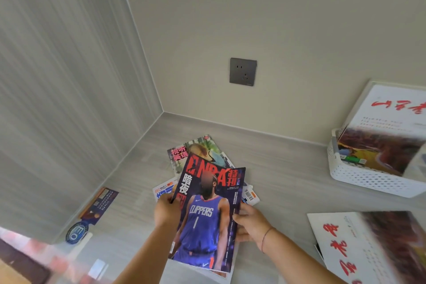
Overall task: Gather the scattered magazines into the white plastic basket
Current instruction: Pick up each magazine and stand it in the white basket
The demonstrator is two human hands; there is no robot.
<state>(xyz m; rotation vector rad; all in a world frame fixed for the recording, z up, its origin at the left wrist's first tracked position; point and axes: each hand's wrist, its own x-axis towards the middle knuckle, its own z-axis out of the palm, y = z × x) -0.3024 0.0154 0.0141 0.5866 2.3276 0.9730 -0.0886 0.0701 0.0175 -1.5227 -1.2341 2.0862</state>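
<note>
I hold an NBA magazine (207, 212) with a basketball player in a blue jersey on its cover, lifted above the grey surface. My left hand (166, 211) grips its left edge and my right hand (250, 223) grips its right edge. Under it lie more magazines: one with red Chinese text (184, 152) and a white-blue one (164, 190). The white plastic basket (359, 176) stands at the right, with a large white magazine with red script (389, 127) leaning in it. Another white magazine with red script (359, 246) lies at the lower right.
A dark booklet (101, 205) and a round blue badge (76, 233) lie along the left wall. A grey wall socket (242, 71) sits on the back wall. The walls meet in a corner behind the magazine pile.
</note>
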